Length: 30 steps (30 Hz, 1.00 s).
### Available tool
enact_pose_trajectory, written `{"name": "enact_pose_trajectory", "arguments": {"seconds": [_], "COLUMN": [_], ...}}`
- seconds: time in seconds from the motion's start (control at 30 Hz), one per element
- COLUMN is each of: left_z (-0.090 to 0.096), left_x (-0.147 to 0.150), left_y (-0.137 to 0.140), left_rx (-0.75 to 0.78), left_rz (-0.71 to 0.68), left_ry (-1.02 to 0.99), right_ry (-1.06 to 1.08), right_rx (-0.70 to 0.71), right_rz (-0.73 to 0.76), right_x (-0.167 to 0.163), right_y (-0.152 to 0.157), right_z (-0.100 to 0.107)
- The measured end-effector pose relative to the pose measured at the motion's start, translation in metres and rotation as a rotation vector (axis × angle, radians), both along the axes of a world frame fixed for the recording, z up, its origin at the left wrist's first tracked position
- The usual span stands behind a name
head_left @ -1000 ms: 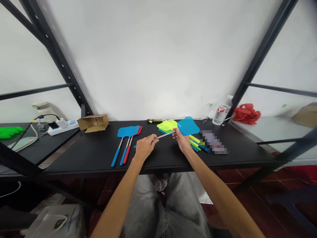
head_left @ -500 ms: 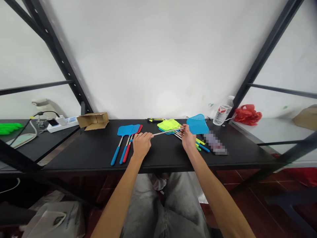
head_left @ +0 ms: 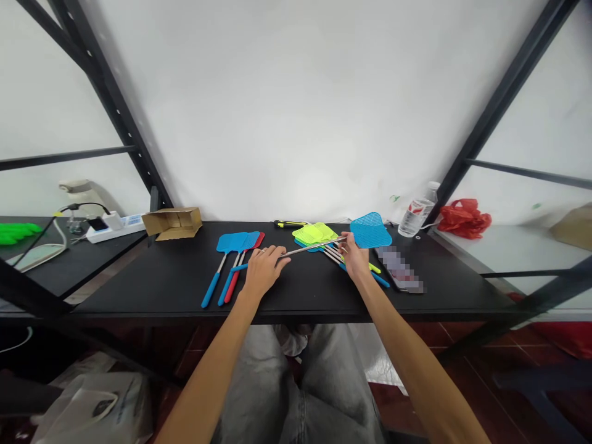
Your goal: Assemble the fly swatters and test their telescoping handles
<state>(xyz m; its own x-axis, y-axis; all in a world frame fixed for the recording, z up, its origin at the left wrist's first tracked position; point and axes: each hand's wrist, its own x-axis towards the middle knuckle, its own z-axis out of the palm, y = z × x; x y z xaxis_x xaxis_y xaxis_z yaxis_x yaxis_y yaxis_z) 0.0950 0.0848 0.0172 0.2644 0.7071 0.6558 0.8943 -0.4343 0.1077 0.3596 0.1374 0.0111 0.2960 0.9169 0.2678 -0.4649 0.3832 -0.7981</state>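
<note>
My left hand (head_left: 263, 270) grips the blue handle end of a fly swatter, and my right hand (head_left: 354, 258) pinches its metal rod near the blue mesh head (head_left: 370, 230). The telescopic rod (head_left: 314, 247) stretches between both hands, just above the black table (head_left: 176, 290). Under my right hand lies a pile of yellow-green and blue swatters (head_left: 315, 234) with their handles pointing right. Left of my left hand lies a group of three swatters (head_left: 231, 265), two blue-handled and one red-handled.
An open cardboard box (head_left: 172, 222) sits at the back left, a water bottle (head_left: 415, 213) at the back right. A blurred flat object (head_left: 400, 269) lies right of my right hand. A power strip (head_left: 113, 225) and a red bag (head_left: 464, 217) rest on side shelves.
My hands have moved apart and the swatter's rod has lengthened between them. The blue head has shifted to the right.
</note>
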Motion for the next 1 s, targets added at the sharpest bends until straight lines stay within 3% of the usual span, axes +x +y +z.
{"name": "enact_pose_trajectory", "arguments": {"seconds": [0.23, 0.47, 0.77, 1.0], "left_z": [-0.002, 0.002, 0.002, 0.004], "left_x": [-0.006, -0.013, -0.014, -0.021], "left_y": [0.002, -0.001, 0.0, -0.002], "left_rx": [0.084, 0.159, 0.154, 0.264], "left_rz": [0.089, 0.248, 0.229, 0.308], "left_ry": [0.011, -0.026, -0.079, -0.224], "right_ry": [0.062, 0.276, 0.367, 0.444], "right_rx": [0.049, 0.029, 0.023, 0.045], "right_rz": [0.001, -0.117, -0.235, -0.285], "right_x": [-0.002, 0.027, 0.044, 0.072], "right_y": [-0.003, 0.001, 0.005, 0.004], "right_z": [0.004, 0.009, 0.009, 0.01]}}
